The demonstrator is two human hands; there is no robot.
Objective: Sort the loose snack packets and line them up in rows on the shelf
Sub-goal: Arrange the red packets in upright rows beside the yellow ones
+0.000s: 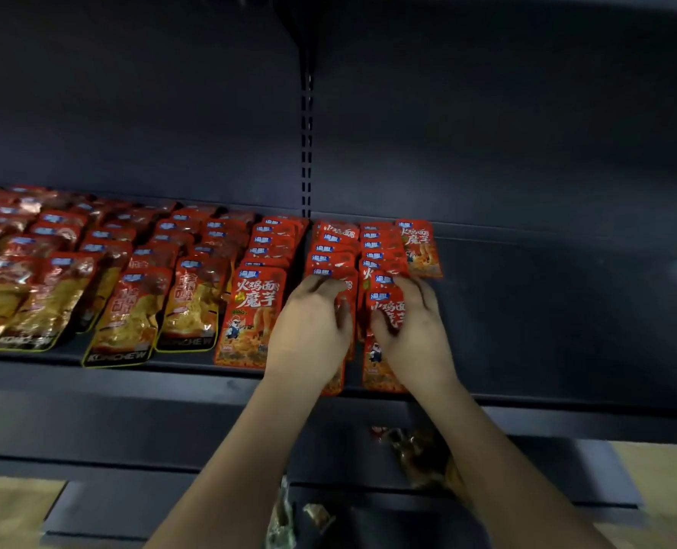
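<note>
Head camera, worn above my arms, faces forward and down at close range onto the dark shelf (547, 311), whose front edge crosses mid-frame.
</note>
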